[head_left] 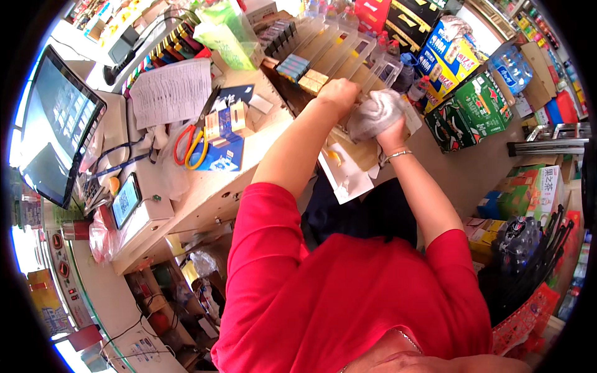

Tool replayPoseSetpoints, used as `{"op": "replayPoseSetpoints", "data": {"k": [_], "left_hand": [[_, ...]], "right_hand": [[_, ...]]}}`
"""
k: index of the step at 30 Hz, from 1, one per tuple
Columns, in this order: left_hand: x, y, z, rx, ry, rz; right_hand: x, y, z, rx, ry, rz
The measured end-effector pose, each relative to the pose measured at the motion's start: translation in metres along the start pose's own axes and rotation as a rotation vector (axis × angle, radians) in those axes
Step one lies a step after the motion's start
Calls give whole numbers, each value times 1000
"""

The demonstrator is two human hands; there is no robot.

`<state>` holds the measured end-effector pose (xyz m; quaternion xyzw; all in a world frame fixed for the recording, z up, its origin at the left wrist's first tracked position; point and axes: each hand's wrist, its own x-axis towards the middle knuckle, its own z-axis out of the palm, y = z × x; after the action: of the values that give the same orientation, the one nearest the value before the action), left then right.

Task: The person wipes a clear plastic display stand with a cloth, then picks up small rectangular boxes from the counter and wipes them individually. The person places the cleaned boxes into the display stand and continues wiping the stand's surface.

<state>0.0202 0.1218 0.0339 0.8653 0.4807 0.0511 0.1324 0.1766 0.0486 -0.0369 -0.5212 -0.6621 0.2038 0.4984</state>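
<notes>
At rack [348,53] | your right hand [393,129] grips cloth [376,113] | left hand [337,92] fisted on rail | wipe along slots, steady the rack.

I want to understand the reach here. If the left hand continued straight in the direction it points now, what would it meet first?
The left hand points up and away along the wooden rack of slanted channels. Going straight on, it would probably first meet the small packs at the channel fronts, though depth is hard to judge.
</notes>
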Motion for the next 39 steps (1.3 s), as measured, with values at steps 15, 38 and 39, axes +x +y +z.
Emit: {"op": "replayPoseSetpoints", "data": {"k": [15,38,39], "left_hand": [[5,-7,-3,39,-84,-6],[16,-11,-7,-124,-106,35],[15,-12,-7,-133,-106,30]], "right_hand": [[56,-95,-12,-855,-1071,-217],[45,-80,12,-1139,-1039,-321],[48,-78,9,-1068,-1067,-363]]}}
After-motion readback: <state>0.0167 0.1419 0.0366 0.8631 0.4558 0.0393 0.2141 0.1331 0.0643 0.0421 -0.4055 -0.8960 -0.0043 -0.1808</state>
